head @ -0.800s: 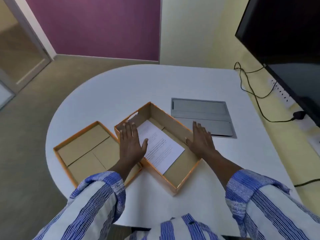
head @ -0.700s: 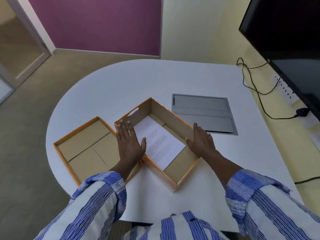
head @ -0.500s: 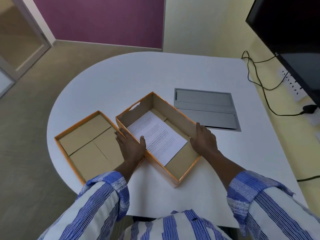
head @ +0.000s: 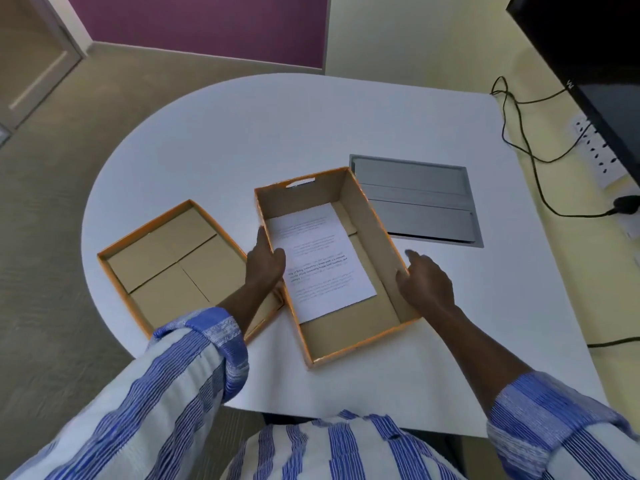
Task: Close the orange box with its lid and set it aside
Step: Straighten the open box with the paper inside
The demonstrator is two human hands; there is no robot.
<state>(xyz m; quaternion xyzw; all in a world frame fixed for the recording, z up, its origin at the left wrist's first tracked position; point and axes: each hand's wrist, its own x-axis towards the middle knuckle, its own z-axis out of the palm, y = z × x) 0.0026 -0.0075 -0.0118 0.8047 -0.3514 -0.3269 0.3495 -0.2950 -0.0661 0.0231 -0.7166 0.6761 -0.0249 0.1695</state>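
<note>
The orange box [head: 370, 220] stands open in the middle of the white table [head: 277, 126], with a printed sheet of paper [head: 318, 261] lying flat inside. Its lid [head: 166, 258] lies upside down on the table just to the left, with its near corner under my left forearm. My left hand [head: 265, 265] grips the box's left wall, thumb inside and fingers outside. My right hand [head: 426, 282] holds the right wall near its front end, thumb at the rim and fingers along the outside.
A grey metal cable hatch [head: 415, 199] is set into the table right behind the box. Black cables [head: 519, 133] run to a power strip [head: 595, 147] under a dark screen [head: 588, 46] at the right. The table's rounded edge curves past the lid on the left.
My hands went from lying flat on the box's rims to gripping its side walls. The box has turned clockwise, so its long side now points more away from me.
</note>
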